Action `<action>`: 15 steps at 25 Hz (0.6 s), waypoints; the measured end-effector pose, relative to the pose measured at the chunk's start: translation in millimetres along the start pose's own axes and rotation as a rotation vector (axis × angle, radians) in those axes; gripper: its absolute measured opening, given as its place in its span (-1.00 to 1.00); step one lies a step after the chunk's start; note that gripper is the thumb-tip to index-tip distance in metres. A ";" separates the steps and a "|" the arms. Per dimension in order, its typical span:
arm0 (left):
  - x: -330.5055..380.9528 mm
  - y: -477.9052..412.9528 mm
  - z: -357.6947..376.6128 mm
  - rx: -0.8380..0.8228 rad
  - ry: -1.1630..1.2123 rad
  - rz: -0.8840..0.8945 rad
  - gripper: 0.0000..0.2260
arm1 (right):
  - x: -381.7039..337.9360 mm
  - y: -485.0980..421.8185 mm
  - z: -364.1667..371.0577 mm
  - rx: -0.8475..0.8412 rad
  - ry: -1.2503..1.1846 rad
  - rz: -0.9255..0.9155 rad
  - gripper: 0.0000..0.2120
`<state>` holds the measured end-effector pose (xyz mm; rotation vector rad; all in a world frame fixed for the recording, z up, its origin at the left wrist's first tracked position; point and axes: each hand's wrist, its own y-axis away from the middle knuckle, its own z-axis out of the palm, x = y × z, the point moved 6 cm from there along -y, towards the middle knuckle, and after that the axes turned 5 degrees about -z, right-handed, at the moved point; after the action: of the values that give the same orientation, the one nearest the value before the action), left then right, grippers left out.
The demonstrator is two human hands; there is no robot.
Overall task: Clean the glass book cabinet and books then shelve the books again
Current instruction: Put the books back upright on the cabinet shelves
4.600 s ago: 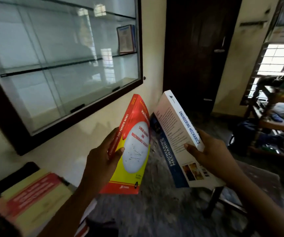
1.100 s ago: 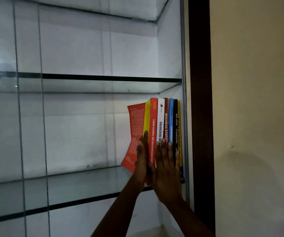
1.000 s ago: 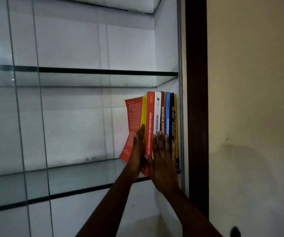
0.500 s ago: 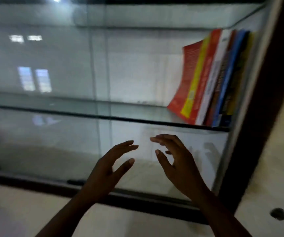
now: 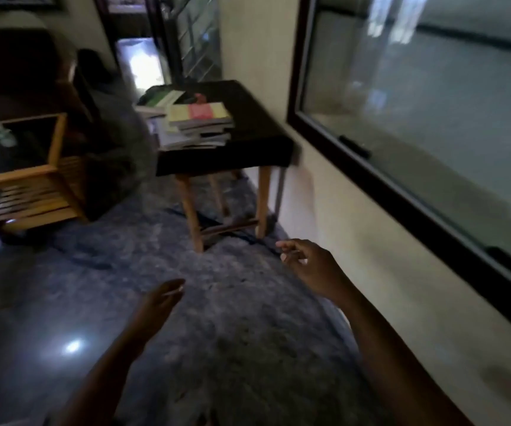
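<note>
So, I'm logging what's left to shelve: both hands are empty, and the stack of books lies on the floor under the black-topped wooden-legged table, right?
Not quite: the head view shows the stack of books lying on top of the black-topped wooden-legged table, not beneath it. The left hand and right hand are indeed empty.

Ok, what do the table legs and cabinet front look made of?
Table legs: likely light wood, tan and matte. Cabinet front: glass, glossy, carrying window reflections; its dark frame may be wood or laminate, too blurred to tell.
</note>
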<state>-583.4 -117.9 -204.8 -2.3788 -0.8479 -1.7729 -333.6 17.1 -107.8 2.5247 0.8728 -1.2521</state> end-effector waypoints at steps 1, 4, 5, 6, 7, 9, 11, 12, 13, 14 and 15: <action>-27.6 -0.6 -42.0 0.065 0.008 -0.089 -0.73 | -3.8 -34.9 52.3 -0.084 -0.019 0.034 -0.73; -101.9 -10.0 -132.0 0.177 0.001 -0.328 -0.74 | 3.6 -102.4 184.9 -0.294 -0.074 0.160 -0.74; -125.1 -13.5 -151.8 0.196 -0.013 -0.401 -0.75 | 14.6 -112.2 221.3 -0.348 -0.052 0.215 -0.73; -142.5 -18.3 -167.2 0.196 -0.037 -0.447 -0.77 | 31.0 -118.6 251.5 -0.399 -0.008 0.269 -0.73; -154.9 -25.8 -176.6 0.186 -0.051 -0.476 -0.80 | 46.6 -120.5 270.0 -0.445 0.041 0.332 -0.72; -171.0 -49.5 -190.3 0.150 -0.042 -0.535 -0.80 | 81.6 -122.6 294.1 -0.511 0.116 0.457 -0.71; -171.3 -94.0 -202.4 0.111 0.001 -0.529 -0.75 | 104.1 -144.2 307.0 -0.549 0.174 0.546 -0.71; -168.6 -120.1 -211.0 0.096 0.034 -0.551 -0.74 | 109.5 -163.1 312.6 -0.580 0.197 0.559 -0.71; -171.3 -149.2 -221.3 0.096 0.074 -0.587 -0.74 | 111.9 -185.9 318.3 -0.624 0.225 0.552 -0.70; -178.4 -180.7 -233.3 0.102 0.121 -0.632 -0.75 | 108.3 -215.4 324.0 -0.665 0.252 0.522 -0.70; -183.0 -207.5 -244.6 0.109 0.173 -0.679 -0.76 | 99.2 -244.8 327.1 -0.684 0.255 0.493 -0.70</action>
<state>-925.3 -101.4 -343.4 -1.9526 -1.8209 -2.0105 -646.7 122.1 -368.1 2.1462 0.5349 -0.3910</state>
